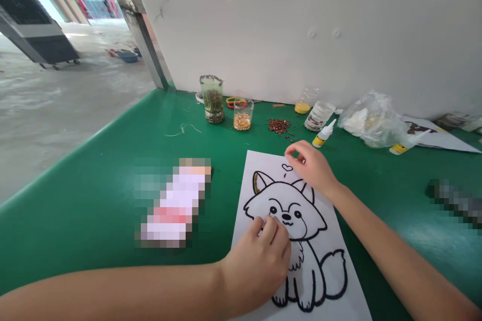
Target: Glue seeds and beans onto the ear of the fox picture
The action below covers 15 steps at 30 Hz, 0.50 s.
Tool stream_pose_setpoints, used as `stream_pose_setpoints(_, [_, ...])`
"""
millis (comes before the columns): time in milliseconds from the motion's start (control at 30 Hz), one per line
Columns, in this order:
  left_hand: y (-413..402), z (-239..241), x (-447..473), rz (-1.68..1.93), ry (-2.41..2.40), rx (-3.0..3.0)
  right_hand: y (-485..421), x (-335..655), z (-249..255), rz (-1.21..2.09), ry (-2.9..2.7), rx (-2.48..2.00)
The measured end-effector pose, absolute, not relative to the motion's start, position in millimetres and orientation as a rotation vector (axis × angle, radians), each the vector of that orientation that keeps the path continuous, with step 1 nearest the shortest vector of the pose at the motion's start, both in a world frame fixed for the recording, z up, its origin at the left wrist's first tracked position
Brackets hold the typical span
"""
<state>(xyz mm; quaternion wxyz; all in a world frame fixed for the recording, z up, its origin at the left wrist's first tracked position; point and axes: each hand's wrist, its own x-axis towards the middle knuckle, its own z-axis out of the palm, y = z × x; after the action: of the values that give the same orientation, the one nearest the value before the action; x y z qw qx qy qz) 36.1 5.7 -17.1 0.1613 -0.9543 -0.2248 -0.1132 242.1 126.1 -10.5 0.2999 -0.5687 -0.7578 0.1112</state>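
Observation:
A white sheet (331,281) with a black outline drawing of a fox-like animal lies on the green table (94,195). My left hand (259,263) rests on the sheet over the animal's face, fingers curled and pressed together at the cheek; whether anything is in them stays hidden. My right hand (311,165) hovers at the sheet's top edge by the small heart, fingers pinched together on something too small to name. One ear of the drawing (257,180) is lined with small grains.
At the back stand a jar of green beans (213,100), a cup of corn kernels (243,114), a pile of red-brown seeds (279,126), two more cups (318,115), glue bottles (324,134), a plastic bag (371,120). A blurred-out object (173,203) lies left of the sheet.

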Motion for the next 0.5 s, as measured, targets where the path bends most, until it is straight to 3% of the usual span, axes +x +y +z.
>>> stream_pose_setpoints(500, [5.5,-16.5,35.2,-0.342,-0.639,-2.717,213.9,266.4,-30.6,-0.114,-1.893,-1.957])
